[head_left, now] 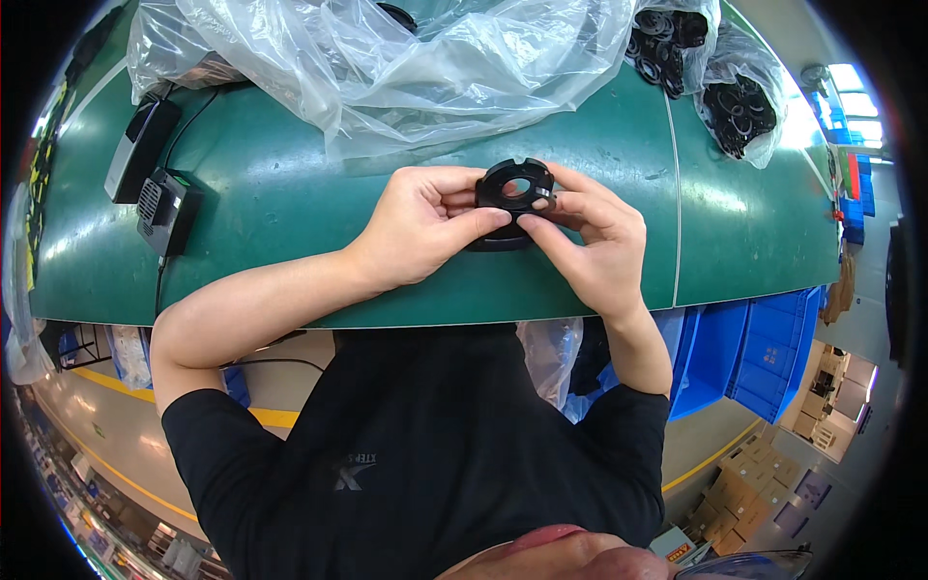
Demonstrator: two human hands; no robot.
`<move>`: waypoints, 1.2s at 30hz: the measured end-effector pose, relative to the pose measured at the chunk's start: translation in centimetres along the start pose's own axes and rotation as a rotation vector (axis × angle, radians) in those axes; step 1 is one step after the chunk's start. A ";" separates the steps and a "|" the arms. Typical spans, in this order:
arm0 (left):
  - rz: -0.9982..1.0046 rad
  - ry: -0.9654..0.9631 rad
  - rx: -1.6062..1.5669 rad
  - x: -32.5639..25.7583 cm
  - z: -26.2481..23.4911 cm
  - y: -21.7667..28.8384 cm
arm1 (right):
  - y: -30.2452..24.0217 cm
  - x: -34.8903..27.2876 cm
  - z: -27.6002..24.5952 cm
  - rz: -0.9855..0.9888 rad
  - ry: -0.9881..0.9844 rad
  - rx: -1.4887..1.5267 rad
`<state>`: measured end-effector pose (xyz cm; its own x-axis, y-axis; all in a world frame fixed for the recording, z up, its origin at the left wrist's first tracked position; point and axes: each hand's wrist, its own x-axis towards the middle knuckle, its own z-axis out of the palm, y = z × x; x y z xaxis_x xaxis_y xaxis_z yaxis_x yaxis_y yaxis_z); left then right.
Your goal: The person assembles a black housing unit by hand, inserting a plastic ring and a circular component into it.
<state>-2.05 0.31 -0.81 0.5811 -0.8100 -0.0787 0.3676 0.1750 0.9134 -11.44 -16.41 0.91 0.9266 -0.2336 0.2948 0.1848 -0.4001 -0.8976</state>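
Both my hands hold a black ring-shaped part above the green table, close to its front edge. The part has notches along its rim and a round opening in the middle. My left hand pinches its left side, thumb on the near face and fingers curled behind. On the opposite side my right hand grips the rim between thumb and fingers. Just under the ring shows another dark round piece; whether it is joined to the ring or lies on the table I cannot tell.
A large clear plastic bag spreads over the back of the green table. Two black boxes with cables stand at the left. Bags of black rings lie at the back right. Blue bins stand below the table's right edge.
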 end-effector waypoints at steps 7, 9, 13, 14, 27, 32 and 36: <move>-0.010 -0.023 0.091 -0.2 0.1 0.2 | 0.0 0.2 -0.2 -0.061 -0.090 -0.109; -0.019 -0.037 0.124 -0.2 0.2 0.4 | 0.1 0.1 -0.5 -0.081 -0.121 -0.091; 0.019 -0.070 0.124 -0.3 0.3 -0.1 | -0.1 -0.2 -0.9 0.150 -0.141 0.157; 0.037 -0.055 0.139 -0.4 0.4 -0.3 | 0.0 -0.2 -0.9 0.137 -0.152 0.148; 0.008 -0.040 0.096 -0.5 0.0 0.0 | 0.3 -0.1 -0.4 -0.118 -0.141 -0.130; 0.037 -0.050 0.325 -0.7 0.0 -0.1 | 0.0 -0.2 -0.9 -0.011 -0.190 -0.052; 0.070 -0.051 0.434 -0.5 0.0 -0.3 | 0.3 -0.4 -0.9 0.012 -0.171 0.005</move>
<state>-2.51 0.68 -1.07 0.5531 -0.8331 -0.0007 -0.0169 -0.0121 0.9998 -12.00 -17.21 0.84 0.9710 -0.0839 0.2239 0.1741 -0.3935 -0.9027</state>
